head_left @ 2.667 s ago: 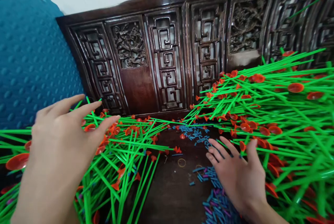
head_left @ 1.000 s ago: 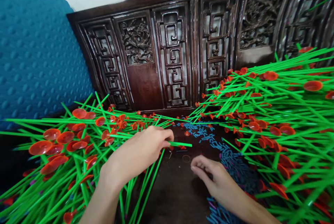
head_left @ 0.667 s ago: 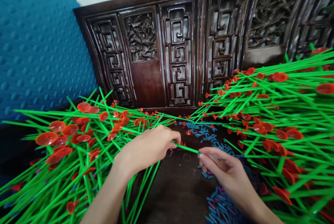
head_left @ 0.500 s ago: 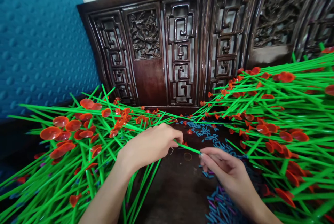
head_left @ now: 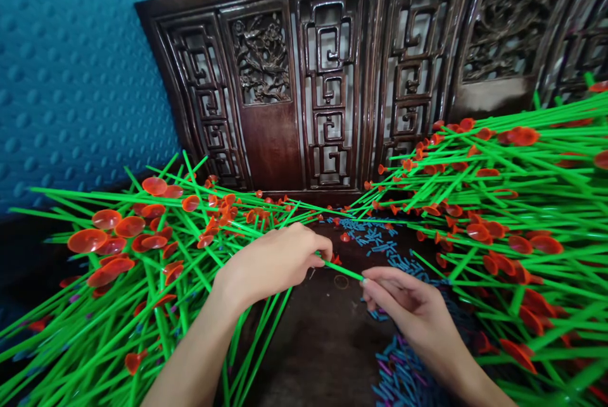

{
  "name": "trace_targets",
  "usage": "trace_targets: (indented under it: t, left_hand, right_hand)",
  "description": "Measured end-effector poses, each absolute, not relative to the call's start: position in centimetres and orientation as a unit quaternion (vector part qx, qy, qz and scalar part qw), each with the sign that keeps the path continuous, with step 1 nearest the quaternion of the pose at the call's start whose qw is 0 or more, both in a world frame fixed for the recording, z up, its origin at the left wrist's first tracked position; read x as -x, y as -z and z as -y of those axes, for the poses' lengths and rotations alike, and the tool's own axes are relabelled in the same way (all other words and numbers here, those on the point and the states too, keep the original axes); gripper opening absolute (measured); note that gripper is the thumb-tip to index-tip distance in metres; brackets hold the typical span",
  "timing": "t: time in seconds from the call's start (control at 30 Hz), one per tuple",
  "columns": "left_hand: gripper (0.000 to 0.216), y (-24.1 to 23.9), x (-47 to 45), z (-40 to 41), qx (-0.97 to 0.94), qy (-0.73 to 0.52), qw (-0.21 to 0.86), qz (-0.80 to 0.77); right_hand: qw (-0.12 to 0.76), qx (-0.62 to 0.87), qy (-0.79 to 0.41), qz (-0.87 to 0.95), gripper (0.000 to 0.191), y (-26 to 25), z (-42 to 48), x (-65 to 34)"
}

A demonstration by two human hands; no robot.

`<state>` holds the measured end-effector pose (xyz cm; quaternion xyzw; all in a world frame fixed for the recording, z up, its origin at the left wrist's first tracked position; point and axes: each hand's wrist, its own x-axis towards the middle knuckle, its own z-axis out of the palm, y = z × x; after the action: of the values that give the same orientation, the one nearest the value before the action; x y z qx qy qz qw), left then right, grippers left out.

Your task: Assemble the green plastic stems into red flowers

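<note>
A thin green plastic stick [head_left: 346,270] runs between my hands, sloping slightly down to the right. My left hand [head_left: 278,262] is closed around it, with the fingers curled over the stick. At the right end of the stick, the thumb and fingers of my right hand [head_left: 412,307] are pinched together. Whether a small piece sits between those fingertips is hidden. Small blue and purple tube-like pieces [head_left: 403,374] lie loose below and beside my right hand. A red cup-shaped tip [head_left: 336,259] shows just past my left fingers.
Green sticks with red cup ends [head_left: 156,293] are heaped at left, and another heap of them [head_left: 517,204] rises at right. A dark wooden surface [head_left: 327,344] lies beneath my hands. Behind stands a carved wooden backrest [head_left: 273,147], with a blue bumpy sheet [head_left: 80,90] at left.
Both hands keep their hold on the green stick almost unmoved. The right fingertips have shifted very slightly left, and the view has moved a little.
</note>
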<state>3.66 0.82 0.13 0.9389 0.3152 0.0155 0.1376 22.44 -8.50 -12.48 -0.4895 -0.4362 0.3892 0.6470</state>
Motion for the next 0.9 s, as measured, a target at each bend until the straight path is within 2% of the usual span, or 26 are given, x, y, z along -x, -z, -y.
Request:
trace_targets:
  t: [0.3,0.47,0.57,0.63,0.9]
  left_hand:
    - [0.021,0.4,-3.3,-0.5,-0.942,-0.020,0.124,-0.310]
    - [0.016,-0.2,-4.0,0.6,-0.971,-0.109,-0.018,-0.212]
    - [0.008,-0.8,-4.5,0.8,-0.944,-0.235,-0.150,-0.178]
    - [0.007,-1.1,-4.7,0.7,-0.908,-0.327,-0.183,-0.189]
    - [0.032,-1.5,-4.8,1.3,-0.829,-0.529,-0.057,-0.170]
  right_hand:
    - [0.618,0.486,-0.433,0.440,0.021,11.6,9.3,-21.9]
    - [0.565,0.457,-0.487,0.484,0.024,12.2,9.0,-22.5]
    - [0.553,0.441,-0.502,0.498,0.028,13.1,9.0,-22.6]
    - [0.527,0.460,-0.491,0.520,0.024,13.4,9.1,-22.4]
    - [0.420,0.534,-0.330,0.655,0.018,14.1,9.0,-22.0]
